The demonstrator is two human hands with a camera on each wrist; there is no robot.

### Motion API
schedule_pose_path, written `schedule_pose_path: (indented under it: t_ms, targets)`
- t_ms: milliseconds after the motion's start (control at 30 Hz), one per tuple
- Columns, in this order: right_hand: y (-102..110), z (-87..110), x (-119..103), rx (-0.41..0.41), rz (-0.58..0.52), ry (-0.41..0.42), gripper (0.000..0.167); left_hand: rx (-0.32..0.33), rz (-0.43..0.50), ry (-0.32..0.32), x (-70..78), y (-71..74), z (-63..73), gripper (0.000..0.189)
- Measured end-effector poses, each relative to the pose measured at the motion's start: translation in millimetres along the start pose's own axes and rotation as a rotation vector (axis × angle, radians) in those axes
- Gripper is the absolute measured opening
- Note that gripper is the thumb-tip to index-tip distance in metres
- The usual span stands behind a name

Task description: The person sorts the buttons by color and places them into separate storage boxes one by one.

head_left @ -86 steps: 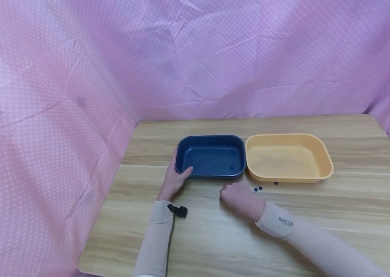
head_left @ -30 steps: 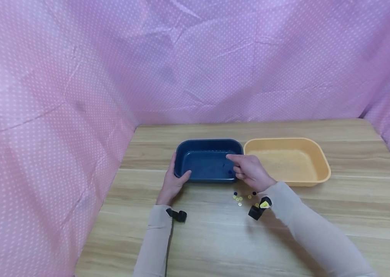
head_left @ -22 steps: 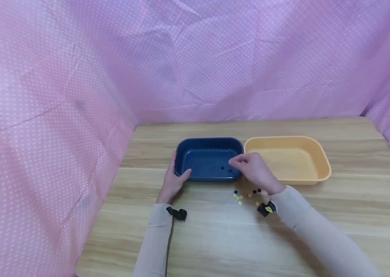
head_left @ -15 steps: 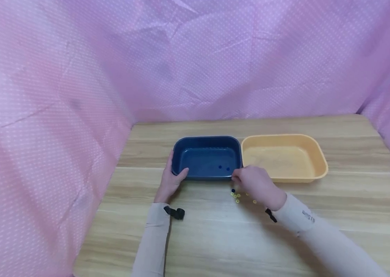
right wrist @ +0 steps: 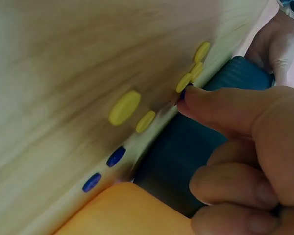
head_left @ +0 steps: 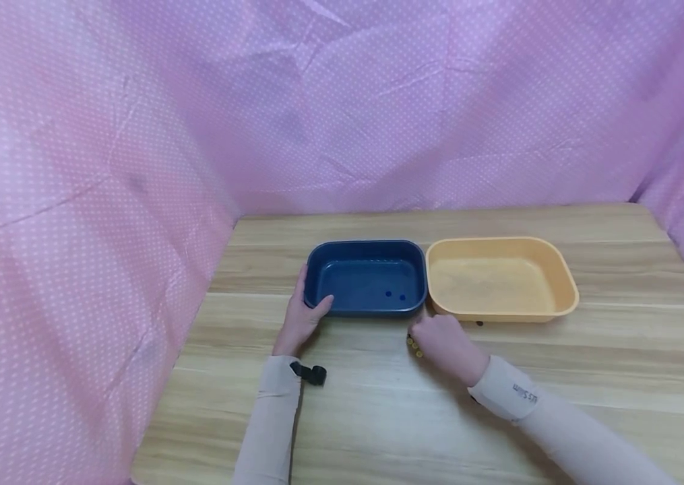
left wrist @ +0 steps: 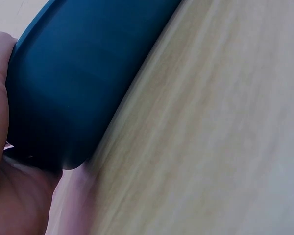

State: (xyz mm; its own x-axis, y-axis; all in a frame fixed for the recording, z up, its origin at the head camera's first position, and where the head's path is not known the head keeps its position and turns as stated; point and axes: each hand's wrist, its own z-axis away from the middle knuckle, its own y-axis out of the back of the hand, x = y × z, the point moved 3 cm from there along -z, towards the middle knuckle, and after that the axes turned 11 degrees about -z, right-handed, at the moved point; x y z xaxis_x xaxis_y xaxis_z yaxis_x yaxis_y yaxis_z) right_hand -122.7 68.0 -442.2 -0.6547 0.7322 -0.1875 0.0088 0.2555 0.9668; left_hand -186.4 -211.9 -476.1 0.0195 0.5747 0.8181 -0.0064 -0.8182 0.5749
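The dark blue bin (head_left: 348,279) stands on the table, with my left hand (head_left: 301,323) gripping its near left corner, thumb over the rim. Two dark blue buttons (head_left: 388,294) lie on the bin's floor. Just in front of the bins, my right hand (head_left: 447,347) reaches down to the tabletop. In the right wrist view its thumb tip is on a blue button (right wrist: 183,94), pinching it against a finger that is mostly hidden. Beside it are several yellow buttons (right wrist: 197,72); two more blue buttons (right wrist: 116,156) lie closer to the yellow bin.
A yellow-orange bin (head_left: 502,279) sits right beside the blue one, their sides nearly touching. The wooden table (head_left: 378,417) extends around both. Pink dotted cloth (head_left: 342,121) hangs behind the table and along its left side.
My right hand has moved from above the blue bin down to the table buttons. A second blue button now lies in that bin, where one lay earliest. The left hand keeps its grip.
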Motion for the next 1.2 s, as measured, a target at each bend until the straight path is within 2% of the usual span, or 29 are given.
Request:
schedule_pose_path:
  t_ms: [133,333,567,733,833,900,967,1067,1200]
  targets:
    - [-1.0,0.3,0.3,-0.024,-0.016,0.012,0.013,-0.001,0.013,0.010,-0.4,-1.2,-0.1,0.090]
    - [-2.6,0.8,-5.1,-0.044,0.006,0.085,0.012,-0.009,0.020,0.017,-1.4,-2.5,-0.2,0.089]
    - [-11.3,-3.7,-10.7,-0.113,0.015,0.109,0.010,0.000,0.010,0.023,-2.4,-2.1,-0.2,0.089]
    - [-11.8,-4.0,-11.1,-0.136,0.043,0.095,0.005,-0.011,0.009,0.009,-4.2,-3.5,-0.4,0.090]
    - [-5.8,-3.4,-8.6,-0.116,0.006,0.049,0.005,-0.030,0.010,-0.002,-5.4,-3.6,0.4,0.094]
    - [2.9,-5.0,-5.4,-0.085,-0.082,-0.008,0.008,-0.045,0.004,-0.002,-5.5,-2.9,1.0,0.097]
    - [15.0,-8.9,-0.8,-0.052,-0.239,-0.073,0.007,-0.063,-0.006,-0.002,-4.7,-1.8,1.2,0.100]
    - [35.1,-16.1,11.3,-0.046,-0.607,-0.229,0.012,-0.085,-0.021,0.005,-1.2,0.3,1.2,0.102]
    - [52.8,-22.1,36.1,-0.018,-1.057,-0.517,0.034,-0.104,-0.040,-0.001,12.7,5.5,5.4,0.101]
